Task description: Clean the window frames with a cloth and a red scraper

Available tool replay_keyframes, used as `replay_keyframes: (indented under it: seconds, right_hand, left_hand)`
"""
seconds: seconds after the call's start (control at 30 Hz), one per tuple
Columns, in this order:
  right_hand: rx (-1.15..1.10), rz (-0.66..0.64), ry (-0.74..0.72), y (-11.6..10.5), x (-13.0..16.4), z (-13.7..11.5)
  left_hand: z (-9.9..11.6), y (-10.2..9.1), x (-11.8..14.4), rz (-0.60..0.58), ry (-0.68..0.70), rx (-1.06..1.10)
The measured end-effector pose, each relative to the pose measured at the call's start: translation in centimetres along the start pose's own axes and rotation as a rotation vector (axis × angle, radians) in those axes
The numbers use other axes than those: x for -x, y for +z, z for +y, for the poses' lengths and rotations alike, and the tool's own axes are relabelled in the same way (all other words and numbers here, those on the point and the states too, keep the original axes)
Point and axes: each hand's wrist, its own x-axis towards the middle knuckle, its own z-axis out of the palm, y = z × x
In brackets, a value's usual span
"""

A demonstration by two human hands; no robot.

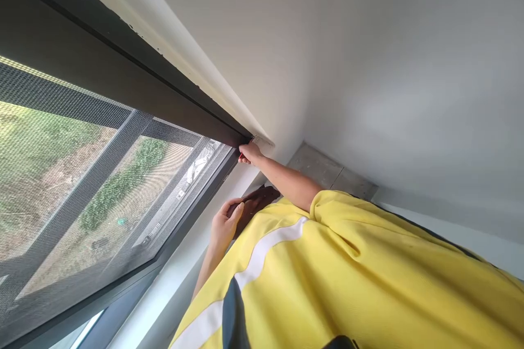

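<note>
Two hands: my right hand (248, 152) pinched on the dark window frame (172, 99) corner; my left hand (224, 224), below it, fingers loosely curled, holding nothing

1. Wearing a bright yellow short-sleeved shirt (368, 283), looks like smooth sporty fabric.
2. A white stripe (262, 253) runs diagonally across the shirt, from near the sleeve hem down toward the bottom of the frame.
3. Just below the white stripe sits a dark navy panel (232, 313).
4. Both forearms are bare past the shirt; no watch, no gloves.
</note>
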Motion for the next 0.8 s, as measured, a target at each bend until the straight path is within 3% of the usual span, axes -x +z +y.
replay_keyframes:
  seconds: [0.4,0.8]
  right_hand:
    - [0.033,-0.010,0.056,-0.1,0.7,-1.4]
    - [0.141,-0.018,0.020,-0.6,0.7,-0.6]
  left_hand:
    - [0.0,-0.5,-0.3,0.036,-0.004,-0.047]
    - [-0.4,-0.3,-0.1,-0.008,0.001,-0.020]
